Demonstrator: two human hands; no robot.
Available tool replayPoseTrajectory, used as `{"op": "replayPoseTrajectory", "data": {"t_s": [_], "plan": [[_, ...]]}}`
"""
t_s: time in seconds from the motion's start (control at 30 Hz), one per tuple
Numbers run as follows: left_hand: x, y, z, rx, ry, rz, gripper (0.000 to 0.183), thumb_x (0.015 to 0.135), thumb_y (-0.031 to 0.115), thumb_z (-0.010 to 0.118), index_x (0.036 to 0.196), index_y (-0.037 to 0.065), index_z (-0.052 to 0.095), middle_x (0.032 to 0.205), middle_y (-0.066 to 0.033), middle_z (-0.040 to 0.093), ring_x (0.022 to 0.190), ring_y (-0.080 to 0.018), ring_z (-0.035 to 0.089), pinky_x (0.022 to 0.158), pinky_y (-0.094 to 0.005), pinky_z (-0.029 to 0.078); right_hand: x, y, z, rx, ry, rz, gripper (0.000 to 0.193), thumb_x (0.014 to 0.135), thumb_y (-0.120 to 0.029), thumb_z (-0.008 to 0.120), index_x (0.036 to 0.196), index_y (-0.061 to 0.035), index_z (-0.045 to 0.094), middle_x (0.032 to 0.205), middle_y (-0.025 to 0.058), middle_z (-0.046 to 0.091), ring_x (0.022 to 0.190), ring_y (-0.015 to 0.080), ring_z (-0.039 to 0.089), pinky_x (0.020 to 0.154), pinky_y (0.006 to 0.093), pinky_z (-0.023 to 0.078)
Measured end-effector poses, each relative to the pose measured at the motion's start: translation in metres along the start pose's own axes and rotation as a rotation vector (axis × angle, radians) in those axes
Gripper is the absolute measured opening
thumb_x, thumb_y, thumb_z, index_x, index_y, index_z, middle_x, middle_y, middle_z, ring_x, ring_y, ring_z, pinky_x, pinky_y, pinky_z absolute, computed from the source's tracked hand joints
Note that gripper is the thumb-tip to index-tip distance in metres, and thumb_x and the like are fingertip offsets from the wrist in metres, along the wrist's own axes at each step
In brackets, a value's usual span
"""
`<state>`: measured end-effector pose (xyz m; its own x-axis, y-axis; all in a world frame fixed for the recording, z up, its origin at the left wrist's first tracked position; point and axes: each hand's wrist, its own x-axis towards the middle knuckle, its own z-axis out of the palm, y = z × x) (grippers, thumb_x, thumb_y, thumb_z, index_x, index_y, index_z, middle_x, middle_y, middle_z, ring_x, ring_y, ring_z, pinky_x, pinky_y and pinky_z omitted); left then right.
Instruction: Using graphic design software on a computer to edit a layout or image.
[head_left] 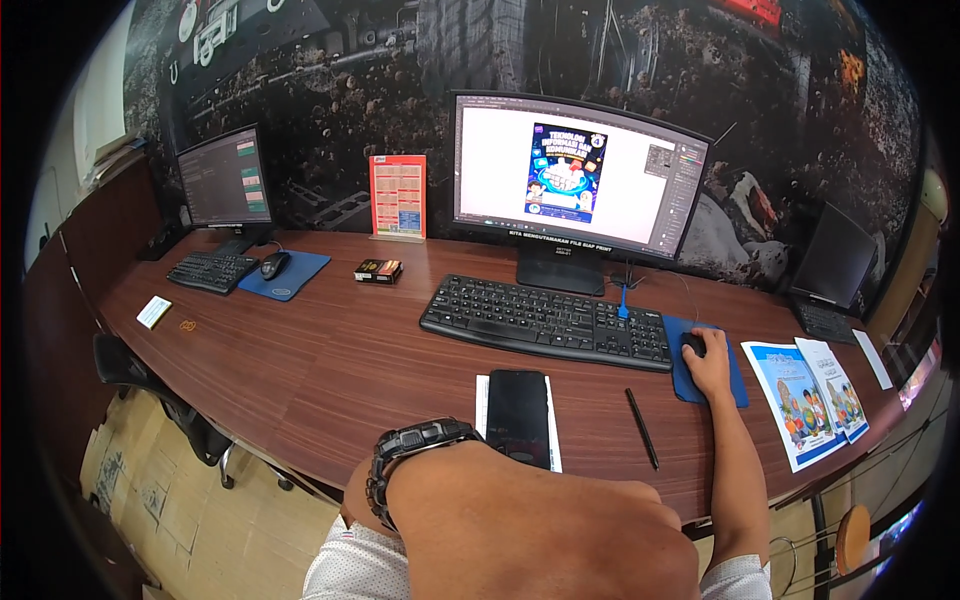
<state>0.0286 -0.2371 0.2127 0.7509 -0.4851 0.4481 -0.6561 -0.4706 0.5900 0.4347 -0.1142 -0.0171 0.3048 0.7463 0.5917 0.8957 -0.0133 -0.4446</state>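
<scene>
My right hand [708, 362] rests over a dark computer mouse [692, 346] on a blue mouse pad [733, 388], its fingers curved round it. Large and close in the foreground is my left hand [560, 540], back side up, with a black watch [425, 438] on the wrist; its fingers are hidden. Beyond it lies a dark smartphone [518, 415] on white paper. Left of my right hand is a black keyboard [545, 318]. A curved monitor [580, 170] stands behind, showing a colourful cover design. A black pen [642, 430] lies between the phone and my right forearm.
Two printed booklets [793, 405] lie at the right. Another monitor [226, 178], keyboard [211, 271] and mouse [274, 264] occupy the left side. Near the back are a small dark box [378, 271] and a red framed sheet [398, 196]. A dark monitor [834, 254] stands far right.
</scene>
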Motion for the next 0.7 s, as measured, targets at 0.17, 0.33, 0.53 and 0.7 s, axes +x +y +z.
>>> {"op": "replayPoseTrajectory", "data": {"t_s": [0.17,0.33,0.53,0.7], "plan": [[0.0,-0.001,-0.001,0.039,-0.034,0.019,0.093,0.035,0.075,0.082,0.103,0.014,0.063,0.081,0.0004,0.068,0.07,-0.0245,0.066,0.06,-0.0334,0.05,0.0,0.0,0.0,0.009,-0.001,0.001,0.036,0.079,-0.018,0.069,0.113,-0.005,0.064,0.115,0.0147,0.055,0.11,0.0347,0.057,0.095,0.0411,0.046],[0.004,0.014,-0.012,-0.045,-0.048,-0.054,0.09,0.036,0.073,0.083,0.102,0.015,0.064,0.082,0.0006,0.068,0.072,-0.0242,0.067,0.061,-0.0336,0.05,-0.001,0.0,-0.001,0.004,0.001,0.001,0.036,0.079,-0.018,0.069,0.112,-0.0049,0.064,0.115,0.0144,0.055,0.11,0.0344,0.057,0.095,0.0409,0.046],[0.002,0.006,-0.007,0.03,-0.105,-0.06,0.088,0.037,0.072,0.083,0.102,0.016,0.064,0.083,0.0008,0.068,0.073,-0.0239,0.067,0.062,-0.0346,0.05,-0.001,-0.003,-0.001,0.022,0.011,0.006,0.035,0.079,-0.016,0.07,0.112,-0.0037,0.064,0.112,0.0155,0.056,0.109,0.0348,0.056,0.095,0.0399,0.045],[0.0,0.003,0.0,0.006,-0.005,-0.013,0.089,0.039,0.074,0.082,0.103,0.016,0.063,0.082,0.0012,0.068,0.072,-0.0237,0.067,0.061,-0.0342,0.05,0.0,-0.002,-0.001,0.02,-0.002,0.004,0.035,0.08,-0.018,0.069,0.112,-0.005,0.063,0.114,0.0139,0.055,0.109,0.0342,0.057,0.095,0.0413,0.046]]}}
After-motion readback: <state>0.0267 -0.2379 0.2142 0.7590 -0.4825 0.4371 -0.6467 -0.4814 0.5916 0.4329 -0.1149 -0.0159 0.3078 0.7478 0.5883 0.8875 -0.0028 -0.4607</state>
